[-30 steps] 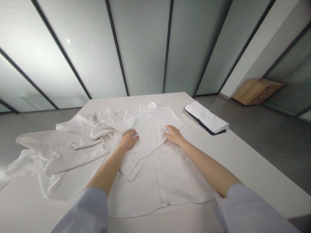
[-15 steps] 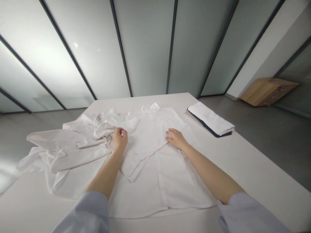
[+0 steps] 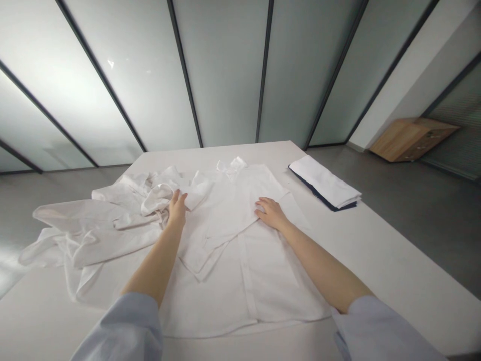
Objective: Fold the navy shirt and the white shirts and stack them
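A white shirt (image 3: 221,296) lies spread on the table, its collar end away from me and its hem towards me. One sleeve is folded across its front. My right hand (image 3: 271,213) rests on the shirt's right side, fingers spread and holding nothing. At the left edge of the shirt, my left hand (image 3: 178,208) is against a crumpled heap of thin white garments (image 3: 108,215). Its thumb and forefinger stand apart; the other fingers are partly hidden behind the hand.
On the right part of the white table (image 3: 376,265) sits a folded stack of white cloth (image 3: 326,180) with dark navy cloth (image 3: 313,193) beneath. Frosted glass panels (image 3: 225,75) rise beyond the table. A wooden cabinet (image 3: 409,140) stands on the floor at the far right.
My left hand has moved left and its fingers have parted. The crumpled heap has shifted slightly left, away from the shirt. My right hand stays in place on the shirt.
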The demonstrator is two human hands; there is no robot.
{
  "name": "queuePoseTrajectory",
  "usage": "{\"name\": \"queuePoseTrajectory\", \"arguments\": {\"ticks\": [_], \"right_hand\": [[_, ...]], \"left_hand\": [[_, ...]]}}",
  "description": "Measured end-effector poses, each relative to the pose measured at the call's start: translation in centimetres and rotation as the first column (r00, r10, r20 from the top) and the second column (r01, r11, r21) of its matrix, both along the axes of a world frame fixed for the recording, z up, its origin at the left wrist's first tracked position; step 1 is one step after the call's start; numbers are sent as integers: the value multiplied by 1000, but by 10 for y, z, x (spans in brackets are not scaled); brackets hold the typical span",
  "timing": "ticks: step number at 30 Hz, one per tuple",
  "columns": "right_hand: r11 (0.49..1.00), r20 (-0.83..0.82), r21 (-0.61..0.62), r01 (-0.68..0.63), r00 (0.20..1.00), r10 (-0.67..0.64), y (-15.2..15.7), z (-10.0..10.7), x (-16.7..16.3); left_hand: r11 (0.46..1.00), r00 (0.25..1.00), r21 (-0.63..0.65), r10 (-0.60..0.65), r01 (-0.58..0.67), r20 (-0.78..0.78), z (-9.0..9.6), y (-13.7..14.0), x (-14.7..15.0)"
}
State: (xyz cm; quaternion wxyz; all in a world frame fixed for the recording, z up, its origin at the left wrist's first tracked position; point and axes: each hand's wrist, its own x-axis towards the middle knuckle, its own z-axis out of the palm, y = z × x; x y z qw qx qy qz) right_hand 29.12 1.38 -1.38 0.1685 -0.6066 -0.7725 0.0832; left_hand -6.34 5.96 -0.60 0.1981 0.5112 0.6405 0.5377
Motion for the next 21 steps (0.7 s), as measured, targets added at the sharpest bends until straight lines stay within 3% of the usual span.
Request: {"name": "queuePoseTrajectory", "arguments": {"ticks": [3,5,7,9,11,12,13,17,21], "right_hand": [[1000,-6,-6,9,1000,-9,0,1,-1],[1000,-11,-8,14,1000,-14,0,1,-1],[1000,-20,-5,14,1000,-14,1,0,0],[1000,-46,5,8,999,-8,1,-1,1],[1000,-98,25,3,995,-1,3,-2,2],[999,-131,36,2,991,2,3,-3,2],[999,-166,46,4,986,4,4,-3,3],[998,-312,49,45,950,-27,6,-4,5],[996,-382,15,93,921,-80,7,-6,7]], "left_hand": [[998,983,-18,64,-62,173,20,8,5],[997,998,71,-9,4,63,37,5,16],[963,954,89,-235,255,-186,50,-3,33],[829,755,-95,-543,551,-367,55,-14,54],[682,565,-286,-724,673,-397,49,-24,72],[656,530,-331,-749,678,-398,44,-28,79],[666,538,-342,-742,663,-401,37,-32,84],[793,704,-247,-609,557,-366,12,-38,85],[775,705,-237,-631,585,-323,7,-40,81]]}}
